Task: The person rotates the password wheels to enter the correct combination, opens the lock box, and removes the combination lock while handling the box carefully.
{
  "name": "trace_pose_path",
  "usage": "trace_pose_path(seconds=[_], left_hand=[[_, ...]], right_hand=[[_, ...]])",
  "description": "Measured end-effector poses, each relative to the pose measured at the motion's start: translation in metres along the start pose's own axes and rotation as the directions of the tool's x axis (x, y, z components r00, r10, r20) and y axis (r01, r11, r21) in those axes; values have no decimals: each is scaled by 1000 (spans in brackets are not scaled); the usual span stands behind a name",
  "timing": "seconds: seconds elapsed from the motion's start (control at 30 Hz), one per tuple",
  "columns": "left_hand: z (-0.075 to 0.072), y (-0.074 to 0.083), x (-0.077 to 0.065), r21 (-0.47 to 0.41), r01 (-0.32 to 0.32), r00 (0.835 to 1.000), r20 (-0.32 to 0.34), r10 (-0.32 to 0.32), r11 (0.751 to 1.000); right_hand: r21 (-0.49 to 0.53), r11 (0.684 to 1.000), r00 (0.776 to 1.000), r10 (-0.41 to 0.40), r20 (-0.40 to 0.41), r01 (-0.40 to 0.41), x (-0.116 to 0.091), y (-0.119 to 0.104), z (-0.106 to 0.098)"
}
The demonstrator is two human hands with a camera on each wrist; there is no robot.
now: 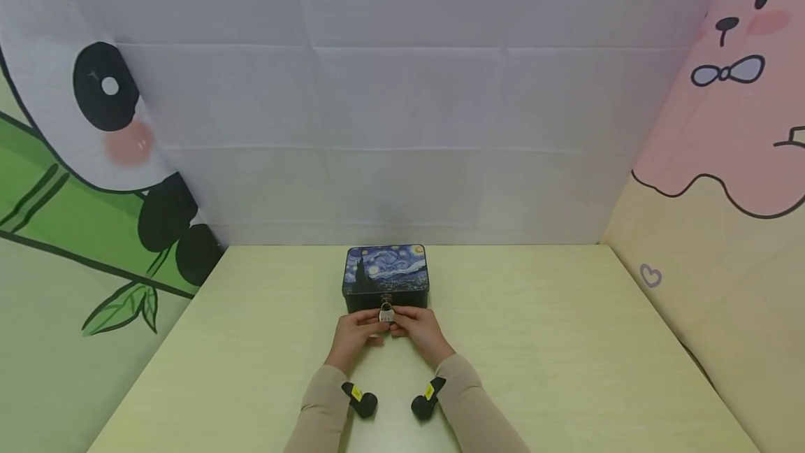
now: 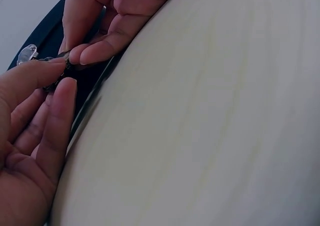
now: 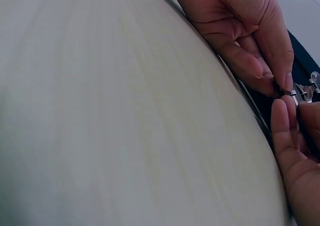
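A dark tin box [image 1: 386, 270] with a swirling blue night-sky picture on its lid stands on the table, its lid down. At its front hangs a small silver combination padlock [image 1: 386, 315], by the metal clasp [image 1: 386, 298]. My left hand [image 1: 358, 334] pinches the padlock from the left between thumb and fingers. From the other side my right hand [image 1: 423, 331] holds it too, fingertips right at its number dials. Both wrist views show the left hand [image 2: 35, 111] and right hand [image 3: 300, 146] meeting at the lock, which their fingers partly hide.
The box stands on a pale wooden table [image 1: 534, 341], near its back edge. Behind it hangs a white cloth wall [image 1: 402, 124]. Printed side panels with a panda [image 1: 75, 110] and a pink figure [image 1: 723, 110] flank the table. Black wrist devices [image 1: 363, 403] sit on both sleeves.
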State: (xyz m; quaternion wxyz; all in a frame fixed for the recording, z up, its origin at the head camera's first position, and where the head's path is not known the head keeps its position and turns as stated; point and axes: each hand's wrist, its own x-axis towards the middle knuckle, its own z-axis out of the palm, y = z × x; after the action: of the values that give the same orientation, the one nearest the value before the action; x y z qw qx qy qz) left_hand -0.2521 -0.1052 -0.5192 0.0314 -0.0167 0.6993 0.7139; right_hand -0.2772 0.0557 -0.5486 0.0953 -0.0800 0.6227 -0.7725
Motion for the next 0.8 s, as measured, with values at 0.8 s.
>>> trace_pose_path(seconds=[0.8], left_hand=[[0,-26,15,-38,-12,998,-60,9,999]], right_hand=[[-7,1000,1000,8,-1,-8,1,2,-1]])
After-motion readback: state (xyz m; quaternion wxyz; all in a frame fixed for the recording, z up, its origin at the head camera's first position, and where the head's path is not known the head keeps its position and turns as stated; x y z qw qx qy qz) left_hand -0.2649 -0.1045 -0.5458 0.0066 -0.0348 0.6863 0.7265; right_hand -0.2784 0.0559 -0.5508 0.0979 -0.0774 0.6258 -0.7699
